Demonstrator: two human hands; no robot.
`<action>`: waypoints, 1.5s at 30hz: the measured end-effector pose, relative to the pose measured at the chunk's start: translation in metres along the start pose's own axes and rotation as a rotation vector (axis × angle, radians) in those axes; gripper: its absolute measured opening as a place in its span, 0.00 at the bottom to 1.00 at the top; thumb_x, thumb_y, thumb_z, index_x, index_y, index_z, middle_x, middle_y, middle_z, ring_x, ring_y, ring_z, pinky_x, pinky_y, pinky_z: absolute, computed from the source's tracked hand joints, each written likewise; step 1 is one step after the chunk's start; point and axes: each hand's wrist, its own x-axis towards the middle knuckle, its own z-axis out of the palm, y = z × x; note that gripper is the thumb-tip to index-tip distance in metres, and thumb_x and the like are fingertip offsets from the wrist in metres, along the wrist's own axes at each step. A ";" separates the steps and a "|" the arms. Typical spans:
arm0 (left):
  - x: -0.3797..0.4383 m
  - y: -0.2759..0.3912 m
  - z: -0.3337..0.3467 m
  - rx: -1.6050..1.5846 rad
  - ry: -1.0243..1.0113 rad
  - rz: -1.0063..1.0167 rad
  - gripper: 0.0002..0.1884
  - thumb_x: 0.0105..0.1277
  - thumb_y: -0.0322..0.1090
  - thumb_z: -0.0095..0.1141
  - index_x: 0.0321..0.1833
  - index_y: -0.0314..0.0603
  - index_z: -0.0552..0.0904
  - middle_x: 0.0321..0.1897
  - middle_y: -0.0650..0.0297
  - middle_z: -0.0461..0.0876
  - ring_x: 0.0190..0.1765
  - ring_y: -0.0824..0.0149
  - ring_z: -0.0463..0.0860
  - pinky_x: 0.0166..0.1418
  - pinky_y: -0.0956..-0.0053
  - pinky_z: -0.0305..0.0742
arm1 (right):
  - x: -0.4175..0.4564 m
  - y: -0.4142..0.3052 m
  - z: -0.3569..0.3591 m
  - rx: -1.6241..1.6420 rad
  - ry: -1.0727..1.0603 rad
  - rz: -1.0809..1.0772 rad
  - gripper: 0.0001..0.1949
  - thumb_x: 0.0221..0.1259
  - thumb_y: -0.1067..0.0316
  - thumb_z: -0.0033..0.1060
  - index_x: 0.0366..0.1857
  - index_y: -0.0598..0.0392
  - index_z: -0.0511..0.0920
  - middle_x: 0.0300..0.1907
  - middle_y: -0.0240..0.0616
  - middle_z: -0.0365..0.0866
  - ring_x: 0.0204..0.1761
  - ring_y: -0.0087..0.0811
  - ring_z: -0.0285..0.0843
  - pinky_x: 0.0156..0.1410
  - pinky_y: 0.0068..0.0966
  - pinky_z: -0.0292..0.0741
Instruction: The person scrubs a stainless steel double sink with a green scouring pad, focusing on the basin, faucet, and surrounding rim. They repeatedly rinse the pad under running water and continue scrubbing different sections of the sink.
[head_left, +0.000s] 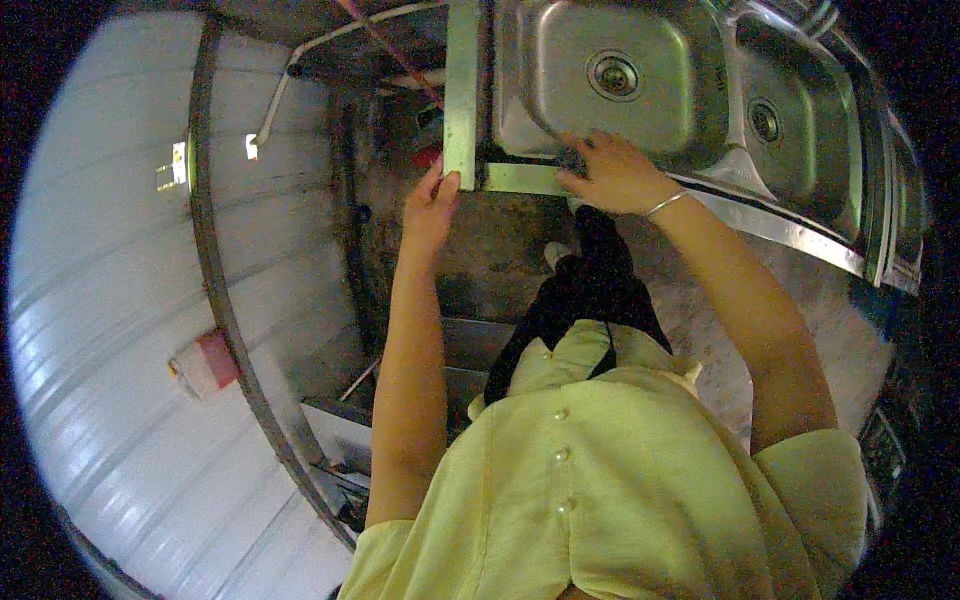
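A stainless steel double-bowl sink (517, 127) lies before me, with a round drain (613, 75) in its nearer bowl and a second drain (765, 120) in the right bowl. My left hand (429, 214) pinches the front left corner of the sink's metal rim (460, 97), thumb on top. At the front edge, my right hand (619, 172) presses a dark grey scouring pad (571, 160) to the rim beside the left bowl. The fingers partly cover the pad, so its exact material is unclear. A bracelet (667, 202) circles my right wrist.
White corrugated panels (112, 247) form a wall at left, crossed by a dark metal beam (206, 187). A pale pipe (330, 34) runs toward the sink. A red-and-white packet (206, 364) sits against the beam. Concrete floor (705, 300) shows beneath the sink.
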 end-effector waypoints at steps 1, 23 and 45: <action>0.000 -0.003 0.000 0.011 0.016 -0.007 0.22 0.60 0.41 0.52 0.57 0.47 0.69 0.36 0.70 0.75 0.34 0.77 0.69 0.38 0.82 0.66 | 0.003 0.003 -0.006 0.013 -0.089 0.045 0.28 0.49 0.62 0.54 0.56 0.54 0.60 0.51 0.52 0.65 0.53 0.46 0.63 0.58 0.36 0.62; -0.006 -0.013 0.009 -0.158 0.107 0.026 0.21 0.58 0.37 0.54 0.53 0.35 0.71 0.36 0.64 0.77 0.38 0.74 0.73 0.44 0.80 0.67 | 0.040 -0.054 0.015 0.209 0.221 -0.426 0.21 0.39 0.71 0.59 0.43 0.61 0.70 0.43 0.51 0.71 0.48 0.47 0.67 0.54 0.34 0.66; 0.000 -0.010 -0.003 -0.123 0.039 -0.064 0.19 0.58 0.38 0.54 0.52 0.40 0.72 0.35 0.66 0.77 0.34 0.75 0.73 0.38 0.81 0.69 | 0.067 -0.044 0.008 -0.309 0.148 -0.918 0.21 0.34 0.72 0.57 0.41 0.49 0.74 0.48 0.35 0.68 0.56 0.38 0.61 0.60 0.32 0.62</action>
